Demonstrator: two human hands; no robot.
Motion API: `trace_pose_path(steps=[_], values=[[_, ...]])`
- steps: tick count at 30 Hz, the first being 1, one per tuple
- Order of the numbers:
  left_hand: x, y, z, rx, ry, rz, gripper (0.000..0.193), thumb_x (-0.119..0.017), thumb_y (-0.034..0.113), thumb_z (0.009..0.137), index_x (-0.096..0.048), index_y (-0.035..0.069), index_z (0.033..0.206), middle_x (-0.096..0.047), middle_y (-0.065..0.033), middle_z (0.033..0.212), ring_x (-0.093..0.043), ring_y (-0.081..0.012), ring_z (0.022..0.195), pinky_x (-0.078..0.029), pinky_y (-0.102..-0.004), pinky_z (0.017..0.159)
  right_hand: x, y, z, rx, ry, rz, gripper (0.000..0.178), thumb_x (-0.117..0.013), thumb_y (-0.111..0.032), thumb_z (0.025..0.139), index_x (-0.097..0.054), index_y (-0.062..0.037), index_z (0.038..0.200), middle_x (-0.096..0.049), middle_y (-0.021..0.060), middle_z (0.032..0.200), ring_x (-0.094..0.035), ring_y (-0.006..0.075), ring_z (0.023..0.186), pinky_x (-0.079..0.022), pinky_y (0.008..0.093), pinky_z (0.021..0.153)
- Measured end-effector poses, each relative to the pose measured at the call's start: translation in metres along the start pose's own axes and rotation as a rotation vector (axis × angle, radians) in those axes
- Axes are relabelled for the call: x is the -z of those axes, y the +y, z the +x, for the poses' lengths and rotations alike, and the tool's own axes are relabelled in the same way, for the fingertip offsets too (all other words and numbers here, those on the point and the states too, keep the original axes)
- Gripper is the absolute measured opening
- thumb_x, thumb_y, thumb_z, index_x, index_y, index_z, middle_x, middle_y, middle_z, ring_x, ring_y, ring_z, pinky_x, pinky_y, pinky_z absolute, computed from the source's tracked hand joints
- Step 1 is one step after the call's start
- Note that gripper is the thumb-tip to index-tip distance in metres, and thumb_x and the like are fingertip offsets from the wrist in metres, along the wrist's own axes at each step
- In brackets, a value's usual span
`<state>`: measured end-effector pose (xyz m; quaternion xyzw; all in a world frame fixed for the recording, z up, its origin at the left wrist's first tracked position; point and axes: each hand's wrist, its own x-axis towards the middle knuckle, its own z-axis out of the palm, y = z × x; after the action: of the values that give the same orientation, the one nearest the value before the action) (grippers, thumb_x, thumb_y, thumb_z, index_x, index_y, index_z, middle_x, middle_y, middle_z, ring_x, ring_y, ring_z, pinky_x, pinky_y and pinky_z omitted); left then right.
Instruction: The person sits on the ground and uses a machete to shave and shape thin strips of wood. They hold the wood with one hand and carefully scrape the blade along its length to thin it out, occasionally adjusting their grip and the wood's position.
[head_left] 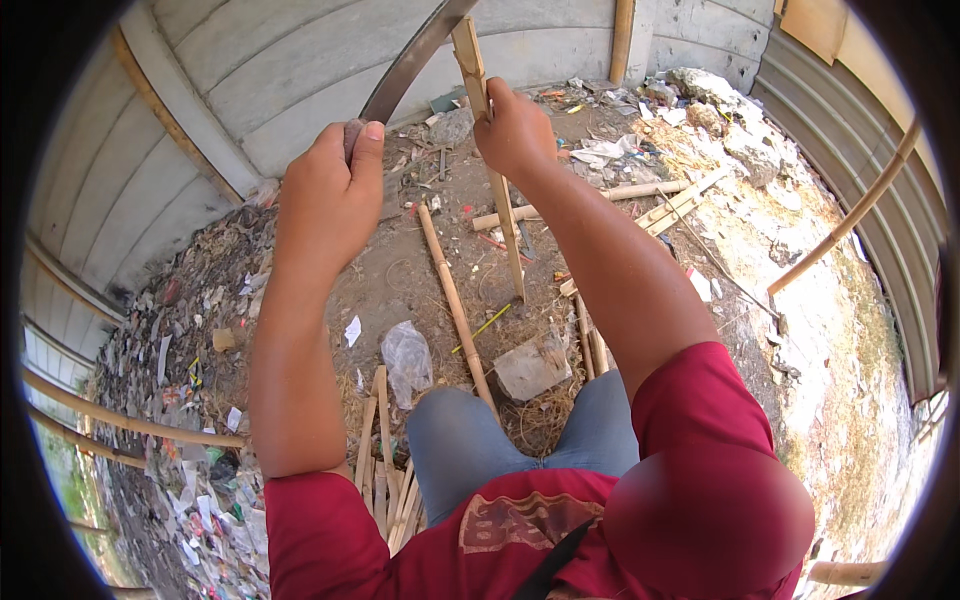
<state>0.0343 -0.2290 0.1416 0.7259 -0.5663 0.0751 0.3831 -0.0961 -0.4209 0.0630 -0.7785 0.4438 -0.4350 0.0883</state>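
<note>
My left hand is closed round the handle of a machete, whose long dark blade slants up to the right past the top of the picture. In my right hand is a split bamboo piece, gripped near its upper end and held nearly upright. Its lower end reaches the ground in front of my knees. The blade passes close to the bamboo's top; whether they touch, I cannot tell.
A bamboo pole lies ahead of my knees, beside a pale block and a clear plastic bag. Split bamboo strips lie by my left leg. More bamboo lies ahead right. Litter covers the ground towards a concrete wall.
</note>
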Motion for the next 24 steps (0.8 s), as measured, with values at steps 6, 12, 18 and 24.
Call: trace_pose_path(steps=[6,12,18,24], values=[[0.001,-0.020,-0.003,-0.042,0.039,-0.058,0.053,-0.050,0.051,0.102,-0.066,0.000,0.110,-0.059,-0.0054,0.072,-0.056,-0.0192,0.068,-0.047,-0.0361,0.066,-0.005,-0.006,-0.010,-0.001,0.009,0.025,0.023,-0.061,-0.013,0.086,-0.052,-0.0097,0.107,-0.066,0.0194,0.099,-0.064,0.0427,0.095,-0.050,0.0530,0.080],[0.004,0.007,-0.002,-0.036,0.022,0.020,0.052,-0.048,0.046,0.102,-0.064,-0.003,0.102,-0.066,-0.0194,0.077,-0.066,-0.0358,0.077,-0.049,-0.0439,0.072,0.008,0.030,-0.007,0.138,-0.018,0.122,0.046,-0.069,-0.022,0.089,-0.052,-0.0089,0.129,-0.065,0.0197,0.114,-0.064,0.0393,0.106,-0.052,0.0489,0.087],[0.006,-0.001,0.006,0.055,-0.033,0.064,0.057,-0.048,0.051,0.101,-0.064,-0.004,0.104,-0.067,-0.0173,0.081,-0.064,-0.0325,0.074,-0.049,-0.0435,0.073,0.096,0.198,-0.146,-0.143,-0.267,0.075,0.045,-0.069,-0.028,0.093,-0.055,-0.0044,0.128,-0.061,0.0199,0.122,-0.064,0.0323,0.112,-0.051,0.0424,0.095],[-0.017,0.009,0.020,0.068,-0.080,-0.057,0.059,-0.050,0.057,0.100,-0.064,0.002,0.116,-0.044,0.0042,0.069,-0.039,-0.0054,0.053,-0.033,-0.0247,0.048,0.172,0.413,-0.516,-0.927,-1.053,-0.373,0.048,-0.075,-0.045,0.080,-0.068,-0.0025,0.103,-0.071,0.0223,0.102,-0.068,0.0358,0.102,-0.053,0.0427,0.090]])
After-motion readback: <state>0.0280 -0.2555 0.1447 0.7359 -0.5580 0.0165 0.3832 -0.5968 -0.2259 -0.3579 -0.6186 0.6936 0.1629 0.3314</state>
